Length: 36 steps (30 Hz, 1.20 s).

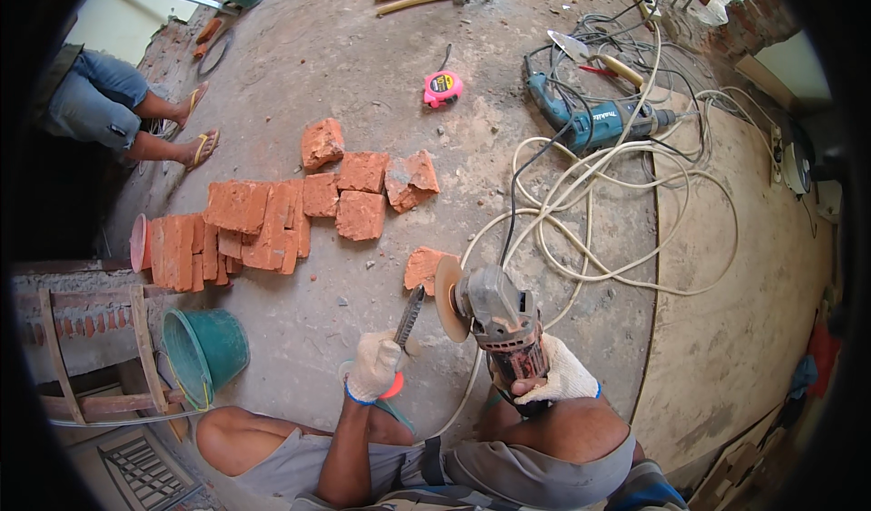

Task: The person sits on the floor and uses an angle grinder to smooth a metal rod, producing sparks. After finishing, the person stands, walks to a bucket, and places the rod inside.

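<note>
My right hand (pixel 562 377) is gripping the angle grinder (pixel 494 316), closed around its body at 6 o'clock. My left hand (pixel 373 366) is clutching a wrench (pixel 409 316), touching the disc (pixel 447 299), brick piece (pixel 423 266) just beyond.

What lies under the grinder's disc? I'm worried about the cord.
Under the tan grinder disc shows a broken red brick piece and bare concrete floor. The white cord lies farther right; the brick's near edge is covered.

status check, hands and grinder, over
Right hand grips angle grinder. Left hand holds wrench by the disc. Brick piece just beyond.
</note>
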Each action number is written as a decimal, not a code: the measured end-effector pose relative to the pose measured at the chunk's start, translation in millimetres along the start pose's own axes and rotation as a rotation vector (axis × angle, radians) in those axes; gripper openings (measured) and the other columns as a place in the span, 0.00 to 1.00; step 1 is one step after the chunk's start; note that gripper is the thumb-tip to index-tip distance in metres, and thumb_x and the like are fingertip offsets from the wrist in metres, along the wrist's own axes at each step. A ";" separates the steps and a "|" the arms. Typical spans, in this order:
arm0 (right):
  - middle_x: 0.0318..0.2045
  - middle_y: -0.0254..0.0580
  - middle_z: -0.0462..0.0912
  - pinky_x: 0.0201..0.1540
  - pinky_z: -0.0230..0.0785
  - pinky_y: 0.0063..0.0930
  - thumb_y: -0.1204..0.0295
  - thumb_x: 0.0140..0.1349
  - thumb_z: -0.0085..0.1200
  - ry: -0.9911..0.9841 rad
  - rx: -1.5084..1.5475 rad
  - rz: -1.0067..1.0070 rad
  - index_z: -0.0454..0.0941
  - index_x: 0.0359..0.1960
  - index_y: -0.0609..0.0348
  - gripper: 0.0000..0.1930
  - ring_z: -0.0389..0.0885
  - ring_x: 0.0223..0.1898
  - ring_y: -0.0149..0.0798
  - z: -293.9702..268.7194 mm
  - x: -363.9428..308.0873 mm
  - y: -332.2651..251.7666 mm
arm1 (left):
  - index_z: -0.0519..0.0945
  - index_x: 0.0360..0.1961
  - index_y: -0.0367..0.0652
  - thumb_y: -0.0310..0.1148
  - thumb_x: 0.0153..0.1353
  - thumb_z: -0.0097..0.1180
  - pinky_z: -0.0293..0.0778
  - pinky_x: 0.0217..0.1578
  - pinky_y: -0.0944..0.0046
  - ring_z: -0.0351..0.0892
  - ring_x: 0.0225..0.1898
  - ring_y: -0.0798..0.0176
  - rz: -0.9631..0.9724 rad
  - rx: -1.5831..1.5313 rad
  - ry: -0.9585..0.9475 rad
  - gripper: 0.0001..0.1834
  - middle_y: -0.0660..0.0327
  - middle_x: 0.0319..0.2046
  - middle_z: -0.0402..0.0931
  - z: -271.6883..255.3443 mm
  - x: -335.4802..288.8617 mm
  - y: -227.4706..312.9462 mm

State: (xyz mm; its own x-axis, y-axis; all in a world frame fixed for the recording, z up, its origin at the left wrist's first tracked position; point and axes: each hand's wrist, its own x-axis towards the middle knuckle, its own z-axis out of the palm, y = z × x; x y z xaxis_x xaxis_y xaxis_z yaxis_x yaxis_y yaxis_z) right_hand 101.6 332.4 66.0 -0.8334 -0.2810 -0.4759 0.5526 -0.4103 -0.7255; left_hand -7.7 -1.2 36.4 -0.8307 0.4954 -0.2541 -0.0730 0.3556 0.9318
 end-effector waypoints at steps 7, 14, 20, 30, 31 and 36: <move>0.68 0.44 0.81 0.75 0.65 0.37 0.63 0.52 0.87 -0.013 0.023 0.029 0.68 0.77 0.64 0.53 0.76 0.68 0.37 -3.0 -0.6 4.4 | 0.90 0.35 0.33 0.62 0.83 0.45 0.77 0.28 0.54 0.83 0.23 0.55 0.061 0.108 0.062 0.40 0.54 0.23 0.83 -2.5 3.2 4.7; 0.70 0.44 0.79 0.77 0.62 0.37 0.64 0.52 0.86 -0.017 0.014 0.021 0.67 0.79 0.64 0.54 0.74 0.70 0.38 -2.8 -0.7 2.1 | 0.89 0.35 0.31 0.75 0.75 0.48 0.74 0.29 0.61 0.79 0.25 0.67 0.115 0.162 0.158 0.48 0.61 0.23 0.80 -0.4 9.9 18.8; 0.70 0.44 0.79 0.77 0.61 0.36 0.66 0.52 0.86 0.001 0.023 0.032 0.66 0.79 0.64 0.54 0.73 0.71 0.37 -0.9 -3.4 -0.8 | 0.89 0.39 0.33 0.75 0.75 0.48 0.73 0.29 0.61 0.77 0.25 0.66 0.163 0.180 0.209 0.47 0.62 0.25 0.78 -1.7 12.2 9.0; 0.55 0.39 0.86 0.62 0.76 0.35 0.72 0.51 0.84 0.056 0.087 0.035 0.69 0.76 0.64 0.50 0.84 0.55 0.34 3.8 -5.9 -4.8 | 0.76 0.27 0.38 0.60 0.84 0.40 0.62 0.26 0.61 0.70 0.23 0.65 0.083 -0.158 0.251 0.38 0.60 0.19 0.71 -0.8 5.9 -18.8; 0.54 0.39 0.86 0.61 0.77 0.36 0.72 0.51 0.84 0.051 0.101 0.038 0.69 0.75 0.64 0.49 0.85 0.54 0.34 4.0 -6.0 -4.5 | 0.75 0.25 0.39 0.59 0.85 0.40 0.62 0.26 0.60 0.70 0.22 0.64 0.136 -0.159 0.256 0.37 0.60 0.19 0.71 -3.1 7.3 -19.9; 0.52 0.40 0.87 0.59 0.79 0.38 0.71 0.51 0.84 0.056 0.148 0.060 0.71 0.73 0.65 0.47 0.86 0.52 0.36 3.7 -6.1 -1.2 | 0.72 0.18 0.40 0.54 0.85 0.37 0.64 0.28 0.56 0.69 0.23 0.60 0.262 -0.065 0.332 0.38 0.58 0.20 0.74 -9.7 13.0 -19.3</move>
State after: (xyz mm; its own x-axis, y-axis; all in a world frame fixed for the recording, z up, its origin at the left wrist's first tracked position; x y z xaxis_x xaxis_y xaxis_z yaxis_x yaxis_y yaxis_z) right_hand 106.1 331.4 71.6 -0.7959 -0.2615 -0.5460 0.5929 -0.5186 -0.6160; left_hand -22.4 -9.2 17.7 -0.9576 0.2766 0.0805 0.1380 0.1954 0.9710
